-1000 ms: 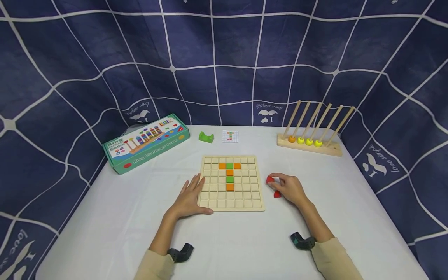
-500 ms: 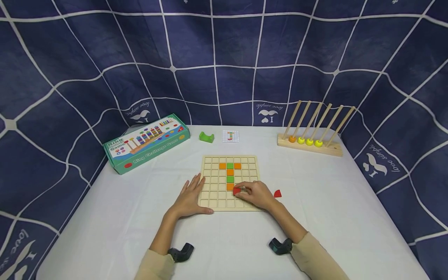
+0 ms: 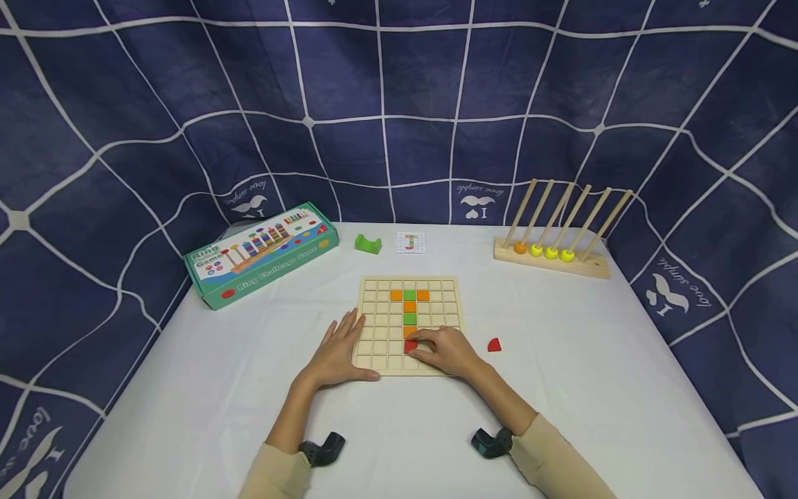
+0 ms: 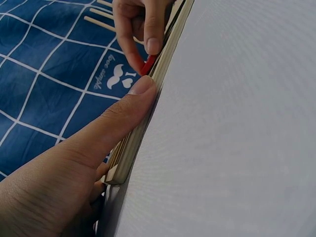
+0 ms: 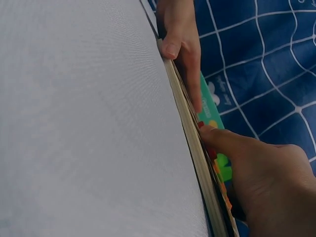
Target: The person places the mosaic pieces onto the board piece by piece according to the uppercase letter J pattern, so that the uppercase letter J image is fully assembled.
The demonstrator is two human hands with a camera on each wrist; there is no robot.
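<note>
A wooden grid board [image 3: 380, 350] lies on the white table, with orange and green square tiles [image 3: 409, 306] forming a T shape. My right hand [image 3: 450, 350] pinches a red tile [image 3: 410, 346] between thumb and fingers, over the cell just below the lowest orange tile. In the left wrist view the red tile [image 4: 147, 64] looks tilted at the board's surface. My left hand [image 3: 335, 357] lies with spread fingers along the board's left side, its thumb against the near edge. Right of the board, a red quarter-round tile [image 3: 494, 345] lies on the table.
Beyond the board are a small pattern card [image 3: 411, 242] and a green curved block [image 3: 368, 244]. A green game box [image 3: 262, 256] stands at the back left. The wooden peg rack [image 3: 551, 260] with orange and yellow beads occupies the back right.
My right hand has picked up a red tile from the right of the board and carried it left onto the board, below the orange tile. The left hand has stayed in place.
</note>
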